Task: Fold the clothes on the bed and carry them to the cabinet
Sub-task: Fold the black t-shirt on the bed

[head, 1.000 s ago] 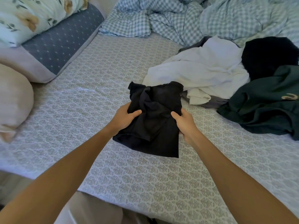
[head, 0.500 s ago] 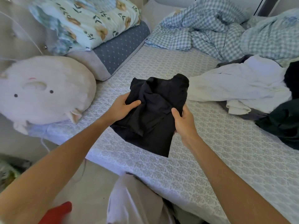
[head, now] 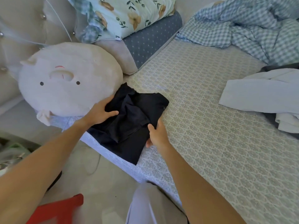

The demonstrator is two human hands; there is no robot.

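Note:
A folded black garment (head: 129, 122) is held just over the near left edge of the bed (head: 210, 143), next to a round plush pillow. My left hand (head: 100, 112) grips its left side, thumb on top and fingers underneath. My right hand (head: 156, 135) grips its right side the same way, thumb over the fabric. A crumpled white garment (head: 262, 97) lies on the bed at the right, with a dark garment partly showing under it.
A round pale plush pillow (head: 68, 81) with a face sits at the bed's left corner. Behind it lie a floral pillow (head: 127, 15) and a blue dotted bolster (head: 152, 41). A checked blue duvet (head: 242, 28) is bunched at the back right. A red object (head: 61, 210) is on the floor.
Both hands lifted the folded black garment off the middle of the bed and carried it left toward the plush pillow and the bed's edge. My view swung left.

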